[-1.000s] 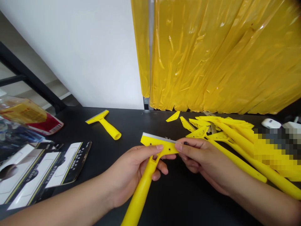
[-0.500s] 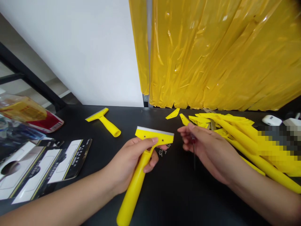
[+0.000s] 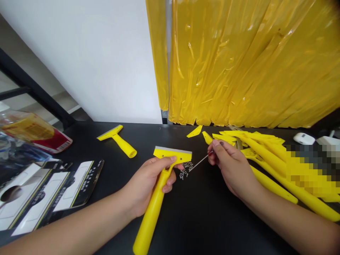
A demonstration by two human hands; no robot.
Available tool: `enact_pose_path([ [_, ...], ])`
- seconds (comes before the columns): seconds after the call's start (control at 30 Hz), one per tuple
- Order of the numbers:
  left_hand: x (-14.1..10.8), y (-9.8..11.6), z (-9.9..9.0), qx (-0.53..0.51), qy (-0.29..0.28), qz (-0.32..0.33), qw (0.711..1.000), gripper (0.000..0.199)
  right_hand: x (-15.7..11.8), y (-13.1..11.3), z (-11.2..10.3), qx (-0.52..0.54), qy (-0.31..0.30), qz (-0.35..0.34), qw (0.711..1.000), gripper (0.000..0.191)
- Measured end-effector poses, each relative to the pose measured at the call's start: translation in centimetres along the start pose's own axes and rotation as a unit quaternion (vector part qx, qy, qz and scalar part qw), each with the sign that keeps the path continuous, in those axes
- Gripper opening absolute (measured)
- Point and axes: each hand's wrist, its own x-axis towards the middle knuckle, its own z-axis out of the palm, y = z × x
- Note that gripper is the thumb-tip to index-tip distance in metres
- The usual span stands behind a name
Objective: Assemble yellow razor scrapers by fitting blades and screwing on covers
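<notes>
My left hand [image 3: 145,184] grips a yellow scraper [image 3: 151,209] at its neck, thumb across the head. The metal blade edge points away from me, and two dark holes show in the head. Between the fingers of my right hand [image 3: 231,166] is a thin screwdriver [image 3: 201,160], its shaft slanting down to the left. Its tip is at a small pile of screws [image 3: 183,173] on the black table, just beyond the scraper's head; I cannot tell whether it touches one. A second scraper [image 3: 123,144] lies on the table farther left.
Yellow scraper handles and plates [image 3: 265,152] are heaped at the right, partly pixelated. A small yellow plate [image 3: 195,131] lies near the yellow plastic sheeting [image 3: 239,63]. On the left are printed cards [image 3: 71,187] and a bottle [image 3: 39,131]. A white case [image 3: 304,138] sits far right.
My right hand has turned the screwdriver from hanging straight down to pointing left at the screws. The scraper in my left hand has tilted slightly, and more of the screws show.
</notes>
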Motion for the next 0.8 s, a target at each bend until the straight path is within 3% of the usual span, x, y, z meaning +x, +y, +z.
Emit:
enact_pose_path([
  [0.47,0.06,-0.06,-0.20,0.002,-0.008,-0.005,1.000,0.036,0.12,-0.53,0.15,-0.044,-0.039,0.001,0.998,0.039],
  [0.8,0.01,-0.03,0.00,0.001,0.005,-0.002,1.000,0.034,0.17,-0.52,0.03,0.021,-0.026,0.023,0.999,0.037],
])
